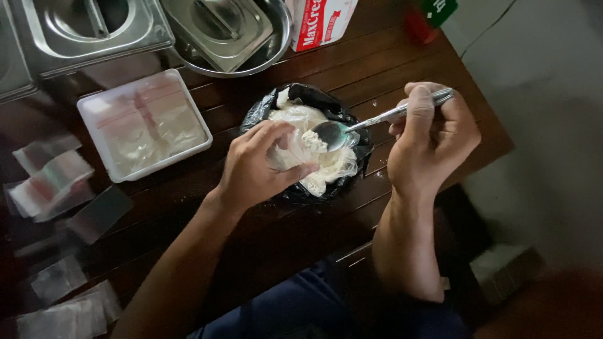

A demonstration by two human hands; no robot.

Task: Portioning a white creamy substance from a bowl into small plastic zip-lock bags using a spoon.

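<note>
White powder loads the spoon pinched in the right hand; left hand pinches a barely visible clear bag.

Table: dark wooden slats, smooth with a dull sheen. On it, a bowl lined with glossy, crinkled black plastic holds matt, lumpy white powder. Above the bowl, the spoon is polished metal and the small bag thin clear film. Left of the bowl, a white plastic tray holds clear bags. Behind the bowl, the lidded pans are brushed steel, reflective.
</note>
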